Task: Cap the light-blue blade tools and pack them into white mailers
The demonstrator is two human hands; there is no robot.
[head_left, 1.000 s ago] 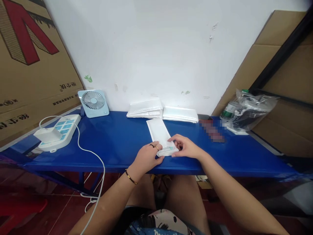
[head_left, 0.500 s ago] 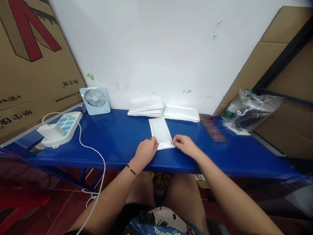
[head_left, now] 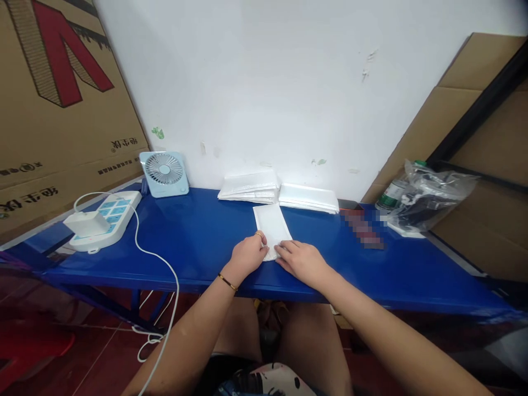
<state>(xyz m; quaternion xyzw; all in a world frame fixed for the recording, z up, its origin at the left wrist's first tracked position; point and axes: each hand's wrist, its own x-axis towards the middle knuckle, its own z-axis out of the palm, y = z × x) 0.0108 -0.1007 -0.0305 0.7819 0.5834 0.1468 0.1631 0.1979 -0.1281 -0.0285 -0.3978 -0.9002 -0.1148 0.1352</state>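
The left hand [head_left: 248, 255] pinches a padded envelope [head_left: 272, 223] as the right hand [head_left: 306, 263], fingers unclenched, presses its apparently already folded end.

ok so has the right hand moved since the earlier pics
Yes, to the left. Judged against the fan, the right hand has shifted leftward, further in over the near end of the white packet.
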